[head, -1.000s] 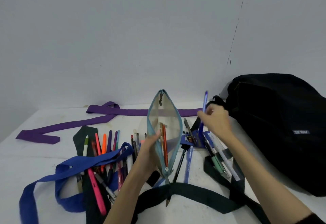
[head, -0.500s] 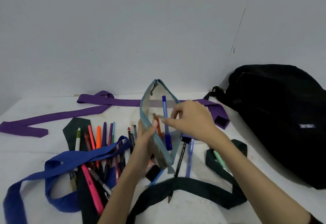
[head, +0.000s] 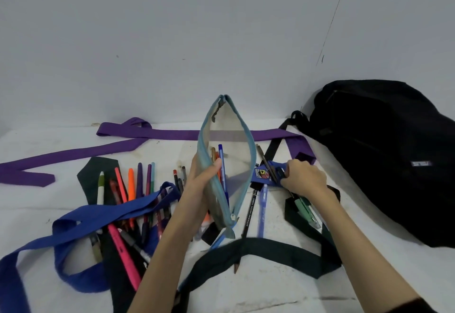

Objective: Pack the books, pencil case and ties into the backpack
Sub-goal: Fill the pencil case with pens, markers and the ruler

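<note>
I hold the pencil case upright at frame centre, my left hand with fingers pinching its near rim; it's soft, light mesh that sags, so the zip edge is the best grip. Inside stand a blue pen and a couple more. My right hand curls round pens right of it. The backpack at right looks closed, limp; ties sprawl on the table

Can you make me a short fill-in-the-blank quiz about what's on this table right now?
1. The left hand holds the pencil case with its zip ____.
2. The backpack is ____ in colour.
3. The tie lying nearest the wall is ____.
4. The blue pen stands inside the ____.

Missing words: open; black; purple; pencil case
</note>
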